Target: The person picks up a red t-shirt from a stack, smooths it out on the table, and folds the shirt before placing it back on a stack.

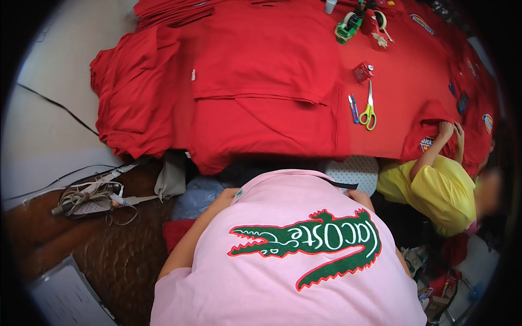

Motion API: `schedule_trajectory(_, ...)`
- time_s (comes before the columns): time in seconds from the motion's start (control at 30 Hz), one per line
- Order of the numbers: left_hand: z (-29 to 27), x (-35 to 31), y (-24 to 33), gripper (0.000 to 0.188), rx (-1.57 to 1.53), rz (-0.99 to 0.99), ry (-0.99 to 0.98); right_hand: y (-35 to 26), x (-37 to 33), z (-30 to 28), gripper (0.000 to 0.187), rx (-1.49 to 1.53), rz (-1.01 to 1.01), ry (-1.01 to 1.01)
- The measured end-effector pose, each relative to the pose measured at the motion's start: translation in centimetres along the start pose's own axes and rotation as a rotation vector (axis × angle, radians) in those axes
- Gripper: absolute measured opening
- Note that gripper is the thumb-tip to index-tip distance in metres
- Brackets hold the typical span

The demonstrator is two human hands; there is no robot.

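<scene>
My left hand point(229, 194) is at the left corner of the hem of the pink T-shirt point(272, 204) I wear, by a small green tag. At the right end of the hem, near a dark strip, is my right hand point(358, 196). The shirt covers the fingers of both hands, so their grip does not show. A large green crocodile with red edging is on the shirt's front. Just beyond the hem, folded red T-shirts point(266, 65) lie stacked at the table's near edge, apart from my hands.
Scissors point(368, 111), thread snips point(354, 108), a small red box point(362, 71) and a tape dispenser point(348, 27) lie on the red-covered table. At right, a person in yellow point(440, 185) handles a red garment point(429, 122). A power strip with cables point(81, 198) is at lower left.
</scene>
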State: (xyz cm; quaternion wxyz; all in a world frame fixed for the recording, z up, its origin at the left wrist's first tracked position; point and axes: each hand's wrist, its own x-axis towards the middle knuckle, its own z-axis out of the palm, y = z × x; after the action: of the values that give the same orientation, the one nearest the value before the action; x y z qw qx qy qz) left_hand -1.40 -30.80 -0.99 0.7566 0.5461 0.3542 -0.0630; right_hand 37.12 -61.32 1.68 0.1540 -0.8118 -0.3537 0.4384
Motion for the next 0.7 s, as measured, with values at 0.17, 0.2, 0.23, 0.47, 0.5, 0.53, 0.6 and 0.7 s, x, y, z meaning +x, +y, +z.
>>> schedule_trajectory(0.17,-3.7,-1.7,0.2,0.033,-0.224,-0.412,0.048,-1.6,4.2,0.0,0.037,0.725,-0.133,-0.172)
schedule_trajectory(0.2,-3.4,-2.3,-0.1,0.034,-0.307,-0.438,0.104,-2.9,3.3,-1.6,0.045,0.977,0.232,-0.311)
schedule_trajectory(0.23,-3.0,-1.9,-0.3,0.034,-0.336,-0.427,0.134,-2.1,2.0,-2.6,0.042,1.092,0.237,-0.351)
schedule_trajectory(0.47,2.1,4.0,-0.1,0.040,-0.331,0.057,0.419,-0.1,0.8,1.0,0.033,1.006,0.173,-0.068)
schedule_trajectory(0.5,2.0,4.5,-2.0,0.042,-0.433,-0.001,0.466,1.0,2.6,2.5,0.034,1.147,0.147,-0.027)
schedule_trajectory(0.53,1.6,5.8,-4.2,0.043,-0.518,-0.066,0.498,1.8,3.6,4.0,0.037,1.227,0.205,-0.021)
schedule_trajectory(0.6,1.2,7.1,-7.2,0.041,-0.533,-0.130,0.472,3.3,5.3,6.1,0.041,1.374,0.326,-0.023)
schedule_trajectory(0.7,0.7,3.8,-7.3,0.037,-0.440,-0.215,0.404,4.1,6.1,4.8,0.047,1.091,0.473,-0.105)
